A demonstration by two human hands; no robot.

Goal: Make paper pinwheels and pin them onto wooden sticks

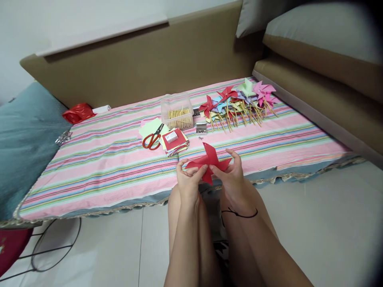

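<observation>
Both my hands hold a red paper pinwheel above my knees, at the front edge of the striped cloth. My left hand pinches its left side, thumb near the centre. From the right, my right hand grips it, its thumb also pressed close to the middle. The blades stand folded out around the centre, and no stick shows on it. Just beyond lie a small open box of metal pieces and a few loose bits on the cloth.
Orange-handled scissors lie on pale green paper, beside stacked coloured paper squares. A clear plastic box holds wooden sticks. Several pinwheels on sticks lie at the back right. A red plastic bag sits at the back left.
</observation>
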